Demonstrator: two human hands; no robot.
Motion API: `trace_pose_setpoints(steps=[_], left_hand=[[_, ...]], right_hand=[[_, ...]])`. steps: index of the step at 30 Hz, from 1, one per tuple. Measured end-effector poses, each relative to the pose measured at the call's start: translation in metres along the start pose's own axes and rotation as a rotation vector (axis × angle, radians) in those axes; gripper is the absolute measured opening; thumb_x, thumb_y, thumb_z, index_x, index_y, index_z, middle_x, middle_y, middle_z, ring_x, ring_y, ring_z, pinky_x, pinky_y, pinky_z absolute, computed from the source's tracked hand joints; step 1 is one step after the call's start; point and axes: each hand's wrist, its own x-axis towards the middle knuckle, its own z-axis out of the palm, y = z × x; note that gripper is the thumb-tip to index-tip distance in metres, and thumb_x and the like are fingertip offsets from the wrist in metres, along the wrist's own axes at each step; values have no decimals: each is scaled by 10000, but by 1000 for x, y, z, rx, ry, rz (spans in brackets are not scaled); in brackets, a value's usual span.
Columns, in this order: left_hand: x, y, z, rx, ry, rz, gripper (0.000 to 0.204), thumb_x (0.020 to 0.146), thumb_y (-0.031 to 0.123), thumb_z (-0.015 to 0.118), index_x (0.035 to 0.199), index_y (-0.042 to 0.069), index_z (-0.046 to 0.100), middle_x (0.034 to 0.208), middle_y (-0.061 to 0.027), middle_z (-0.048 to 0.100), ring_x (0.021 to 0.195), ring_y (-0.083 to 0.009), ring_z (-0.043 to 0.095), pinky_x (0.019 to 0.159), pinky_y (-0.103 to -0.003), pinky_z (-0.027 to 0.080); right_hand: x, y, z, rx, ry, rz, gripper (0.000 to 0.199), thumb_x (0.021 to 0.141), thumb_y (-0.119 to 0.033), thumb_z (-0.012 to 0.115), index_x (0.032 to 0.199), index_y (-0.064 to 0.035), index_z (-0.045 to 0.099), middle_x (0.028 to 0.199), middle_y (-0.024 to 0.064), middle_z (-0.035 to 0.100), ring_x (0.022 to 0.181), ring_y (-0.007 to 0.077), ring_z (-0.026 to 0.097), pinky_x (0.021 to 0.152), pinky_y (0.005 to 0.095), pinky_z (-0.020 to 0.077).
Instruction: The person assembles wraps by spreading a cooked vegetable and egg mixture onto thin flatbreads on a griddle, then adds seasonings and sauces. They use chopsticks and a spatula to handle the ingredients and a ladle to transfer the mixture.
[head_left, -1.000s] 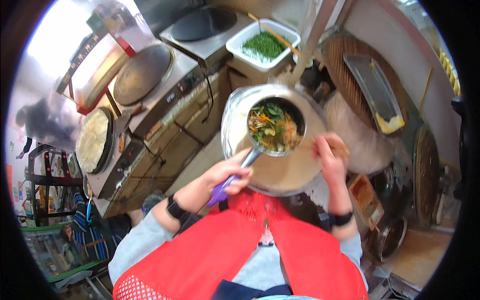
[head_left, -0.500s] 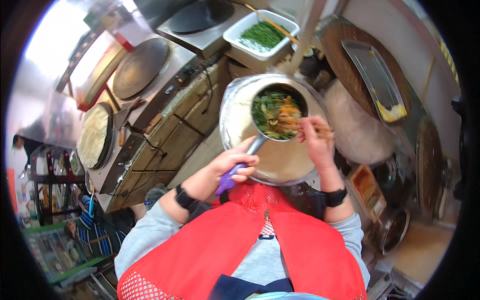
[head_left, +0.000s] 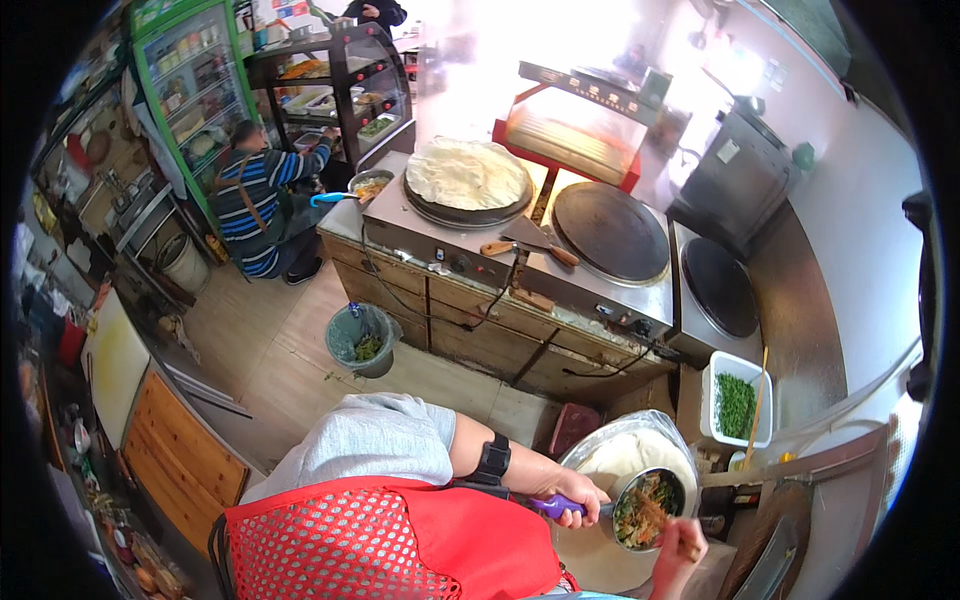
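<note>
My left hand [head_left: 582, 497] is closed round the purple handle [head_left: 553, 506] of a small saucepan [head_left: 676, 482] at the lower right. The pan holds a mix of chopped greens and orange-brown shreds [head_left: 652, 505]. Close by the pan's near right edge is my right hand [head_left: 682, 547], its fingers pinched together. What they grip, if anything, is too blurred to name. Under and behind the pan a wide basin lined with clear plastic [head_left: 686, 432] holds pale dough [head_left: 625, 452].
Beyond stands a counter with round griddles [head_left: 612, 230], one bearing a flatbread [head_left: 468, 174]. A white tub [head_left: 712, 400] of chopped green herbs sits at right. A bucket [head_left: 386, 358] stands on the floor. At far left, a person in a striped top [head_left: 262, 205] crouches near a display cabinet [head_left: 345, 80].
The view has swung left and up, bringing the floor, bucket and crouching person fully in. My left hand still grips the pan handle; my right hand remains by the pan's edge.
</note>
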Motion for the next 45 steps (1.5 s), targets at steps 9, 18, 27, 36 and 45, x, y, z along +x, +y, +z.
trace_pose_setpoints(steps=[9, 18, 27, 36, 45], left_hand=[[-29, 4, 3, 63, 102, 156, 712, 855, 8, 476, 1435, 263, 151, 716, -30, 430, 493, -73, 386, 396, -204, 353], [-36, 7, 25, 128, 129, 144, 731, 864, 21, 466, 1472, 265, 140, 687, -7, 404, 475, -72, 381, 400, -221, 354], [-19, 16, 28, 57, 183, 128, 906, 839, -14, 501, 1500, 281, -43, 701, -35, 432, 506, -99, 404, 405, -233, 359], [-22, 25, 36, 133, 209, 169, 786, 862, -38, 488, 1484, 264, 114, 713, -46, 444, 490, -95, 402, 383, -237, 352], [-22, 32, 44, 15, 2, 87, 692, 891, -5, 476, 1458, 262, 182, 767, -54, 438, 514, -101, 415, 388, -210, 349]], right_hand=[[64, 36, -13, -58, 132, 83, 204, 958, -127, 538, 790, -19, 499, 636, 37, 552, 457, 57, 465, 406, 212, 403], [26, 26, -22, -98, 212, -25, 181, 969, -137, 520, 848, -5, 540, 693, 37, 556, 538, 63, 494, 465, 203, 420], [-8, 31, -24, -118, 357, 235, 210, 959, -84, 501, 756, -31, 506, 585, 12, 446, 480, 70, 440, 431, 236, 361], [-30, 55, -12, 458, 545, 555, 191, 924, -198, 593, 841, -31, 549, 705, 65, 586, 519, 134, 575, 472, 255, 478], [-49, 57, 21, 807, 938, 660, 207, 938, -238, 584, 909, -35, 554, 746, 84, 628, 568, 137, 617, 484, 207, 494]])
